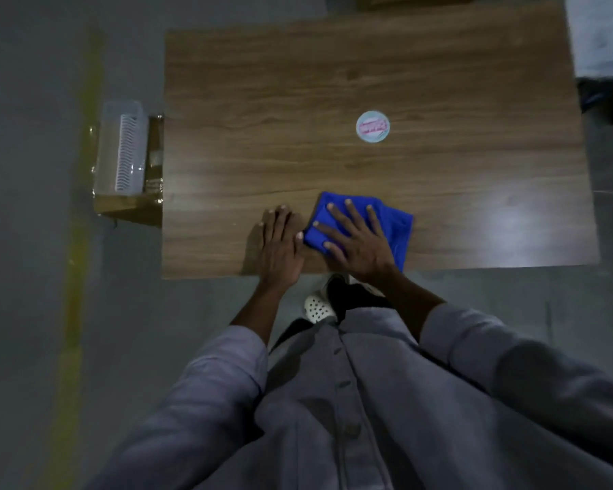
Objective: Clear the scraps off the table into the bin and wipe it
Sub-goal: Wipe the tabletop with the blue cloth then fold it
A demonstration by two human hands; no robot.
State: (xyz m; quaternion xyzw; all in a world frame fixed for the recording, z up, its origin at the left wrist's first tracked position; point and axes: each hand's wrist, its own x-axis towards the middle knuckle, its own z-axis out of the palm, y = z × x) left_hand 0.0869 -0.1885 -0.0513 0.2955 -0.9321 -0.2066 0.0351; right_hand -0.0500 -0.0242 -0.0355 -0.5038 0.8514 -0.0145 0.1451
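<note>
Fingers [354,216] flat on blue cloth [400,228], sticker [372,127] lettering unreadable

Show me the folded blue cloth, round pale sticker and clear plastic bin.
Folded blue cloth [400,235], head view, bare right edge.
Round pale sticker [372,127], head view, middle.
Clear plastic bin [126,153], head view, ribbed wall.

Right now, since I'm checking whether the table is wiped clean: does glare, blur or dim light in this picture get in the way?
Head view: dim overall; a bright glare patch on the table, right of the blue cloth, could hide smears. Head view: soft focus, so the print on the round sticker is unreadable.
</note>
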